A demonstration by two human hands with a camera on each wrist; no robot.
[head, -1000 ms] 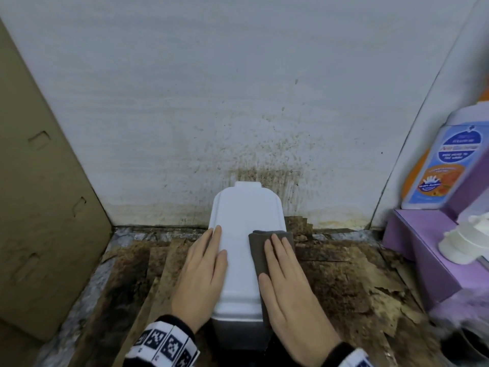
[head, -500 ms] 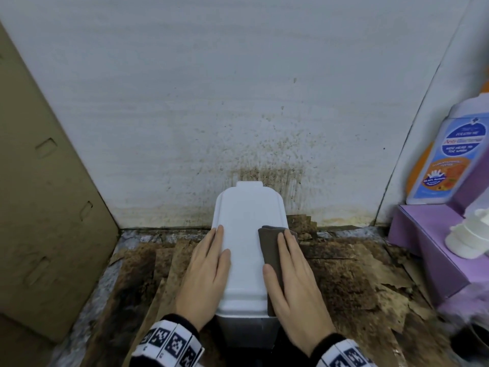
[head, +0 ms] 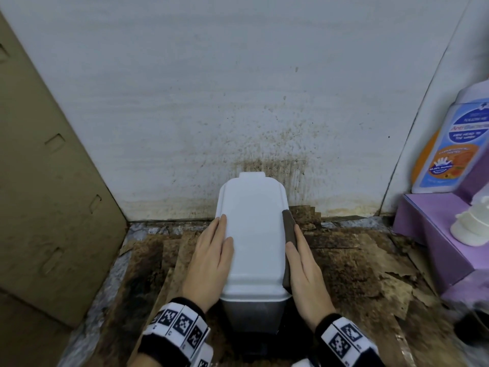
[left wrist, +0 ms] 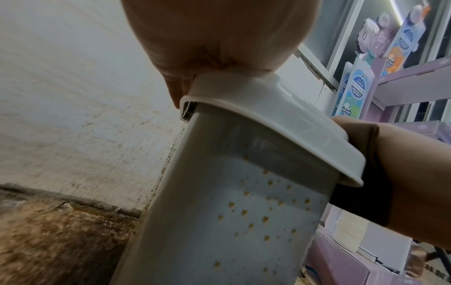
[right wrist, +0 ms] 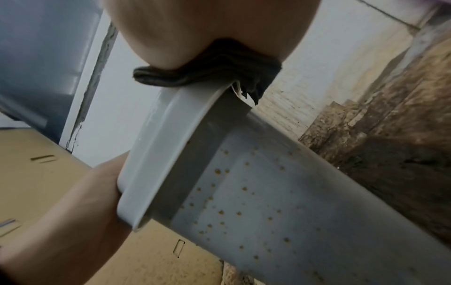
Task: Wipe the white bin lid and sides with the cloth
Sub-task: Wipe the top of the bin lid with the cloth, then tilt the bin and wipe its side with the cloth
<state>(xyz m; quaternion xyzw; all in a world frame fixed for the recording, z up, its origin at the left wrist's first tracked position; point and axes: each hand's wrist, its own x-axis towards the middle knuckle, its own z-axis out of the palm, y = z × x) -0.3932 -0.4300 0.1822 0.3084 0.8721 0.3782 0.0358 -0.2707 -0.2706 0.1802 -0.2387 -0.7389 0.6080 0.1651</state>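
A small white bin stands against the stained wall, its lid (head: 255, 234) shut. The bin's front wall (left wrist: 244, 221) (right wrist: 280, 202) is speckled with brown spots. My left hand (head: 211, 258) lies flat along the lid's left edge, fingers straight. A folded dark brown cloth (head: 289, 231) (left wrist: 366, 185) (right wrist: 219, 67) hangs over the lid's right rim. My right hand (head: 304, 263) presses it there with straight fingers, palm against the bin's right side.
A cardboard sheet (head: 45, 181) leans at the left. Torn, dirty cardboard (head: 370, 260) covers the floor. At the right stands a purple box (head: 434, 226) with a white pump top (head: 473, 226) and a blue-labelled bottle (head: 455, 144).
My right hand has slid the cloth rightward, from the top of the lid to its right rim and side. The left hand has stayed on the lid's left edge.
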